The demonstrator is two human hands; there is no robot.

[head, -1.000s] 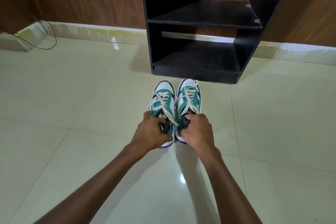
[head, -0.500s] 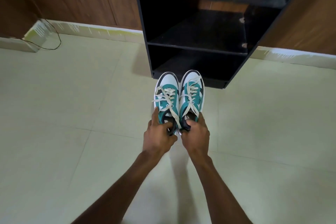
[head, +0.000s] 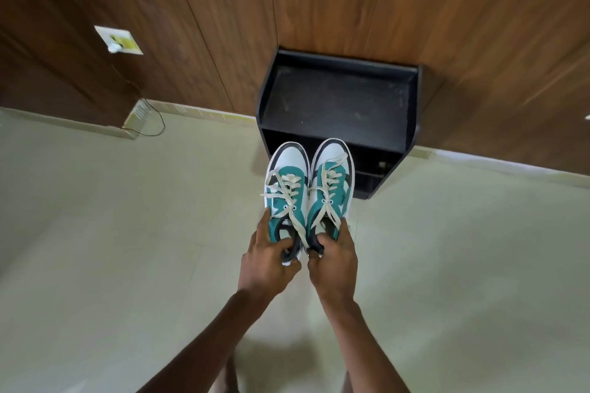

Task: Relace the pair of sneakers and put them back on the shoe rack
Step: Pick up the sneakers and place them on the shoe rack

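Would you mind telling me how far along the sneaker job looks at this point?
Lacing looks done: laces run through both sneakers, ends loose. In hand: the left hand holds the left sneaker and the right hand the right sneaker, in the air before the rack. Left: setting them on a shelf.

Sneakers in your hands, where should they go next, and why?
Probably forward and down onto the top shelf of the shoe rack. The left hand and right hand each hold a laced sneaker, left sneaker and right sneaker, by the heel, toes pointing at the rack, and that shelf looks bare.
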